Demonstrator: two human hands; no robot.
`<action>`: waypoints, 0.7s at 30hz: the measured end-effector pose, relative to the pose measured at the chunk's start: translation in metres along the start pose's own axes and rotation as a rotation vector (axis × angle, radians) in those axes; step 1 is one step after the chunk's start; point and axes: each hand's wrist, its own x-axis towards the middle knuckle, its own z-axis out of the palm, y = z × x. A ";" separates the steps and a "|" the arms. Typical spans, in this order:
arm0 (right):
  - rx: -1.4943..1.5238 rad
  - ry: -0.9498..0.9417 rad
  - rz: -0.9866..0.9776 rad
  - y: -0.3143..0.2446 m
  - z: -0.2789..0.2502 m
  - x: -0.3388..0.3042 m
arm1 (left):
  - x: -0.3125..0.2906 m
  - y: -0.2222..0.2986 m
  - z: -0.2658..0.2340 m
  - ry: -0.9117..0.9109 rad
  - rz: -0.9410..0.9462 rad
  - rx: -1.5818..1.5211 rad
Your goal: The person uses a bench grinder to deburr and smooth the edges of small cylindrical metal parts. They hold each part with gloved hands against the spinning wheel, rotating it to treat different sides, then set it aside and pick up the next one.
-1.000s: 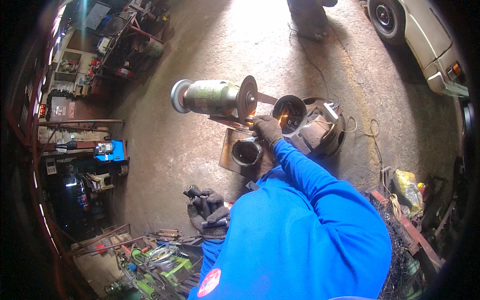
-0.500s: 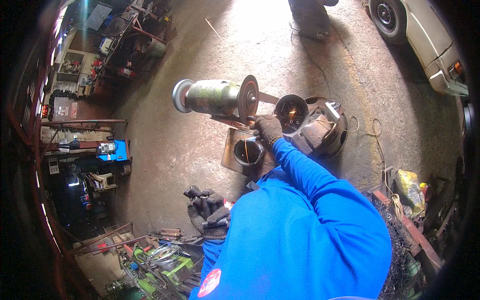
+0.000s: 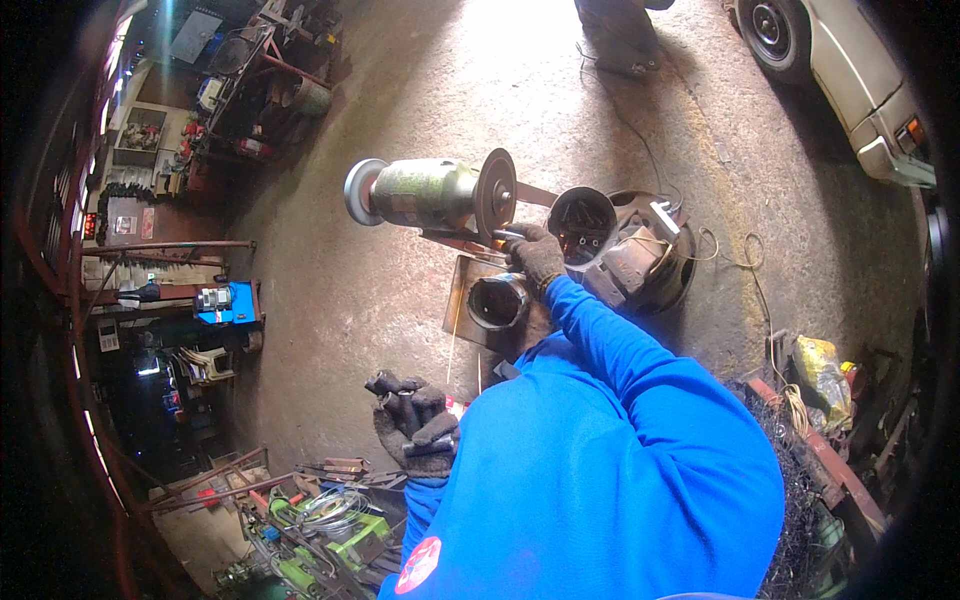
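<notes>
I see my right hand (image 3: pixel 535 255), gloved, stretched up toward twelve o'clock, fingers closed on a small metal piece (image 3: pixel 507 234) pressed at the wheel (image 3: pixel 496 193) of the bench grinder (image 3: pixel 430 193). My left hand (image 3: pixel 415 432) sits at about eight o'clock from it, near my chest, curled round several short dark rods (image 3: pixel 402 400). A metal can (image 3: pixel 497 301) stands just below the grinder; a car (image 3: pixel 850 70) waits at two o'clock.
</notes>
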 end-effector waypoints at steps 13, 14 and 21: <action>0.033 0.023 -0.031 0.009 -0.003 0.014 | 0.005 0.000 0.007 0.006 -0.033 0.010; 0.025 0.021 -0.033 0.009 -0.003 0.012 | 0.006 0.000 0.007 0.009 -0.037 0.007; 0.000 0.004 0.002 0.009 -0.005 0.011 | 0.002 0.013 -0.010 0.042 -0.067 0.018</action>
